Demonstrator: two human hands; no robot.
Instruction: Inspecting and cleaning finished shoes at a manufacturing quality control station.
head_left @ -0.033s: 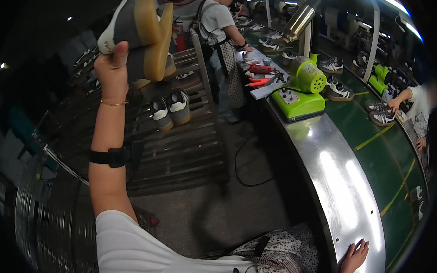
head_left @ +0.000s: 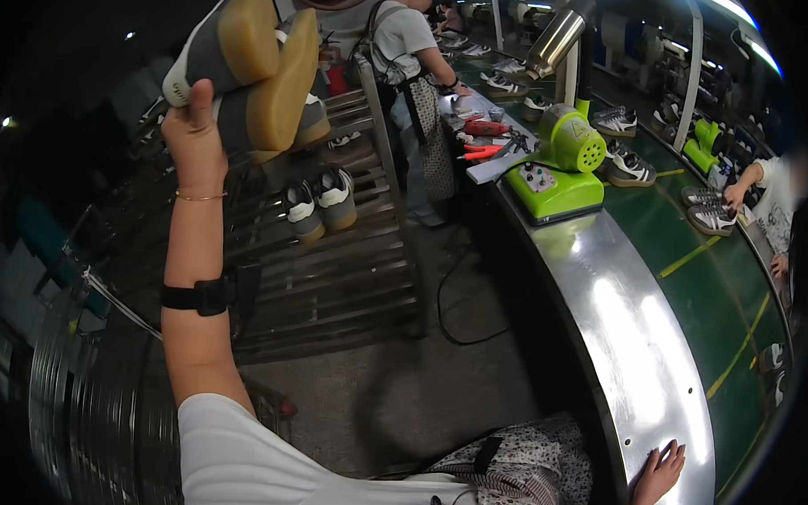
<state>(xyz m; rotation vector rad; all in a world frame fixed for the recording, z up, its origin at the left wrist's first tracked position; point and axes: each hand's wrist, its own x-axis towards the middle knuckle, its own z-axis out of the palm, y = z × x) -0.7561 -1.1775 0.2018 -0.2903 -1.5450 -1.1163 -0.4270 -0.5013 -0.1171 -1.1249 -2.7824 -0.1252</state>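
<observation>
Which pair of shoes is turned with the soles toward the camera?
The pair in the left hand, the raised shoes, shows tan soles; the rack pair shows its uppers.

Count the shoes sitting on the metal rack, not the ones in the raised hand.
2 clear ones: a pair of shoes side by side on a middle shelf of the metal rack. The left hand holds two more in front of the upper shelves, so others may be hidden.
</observation>
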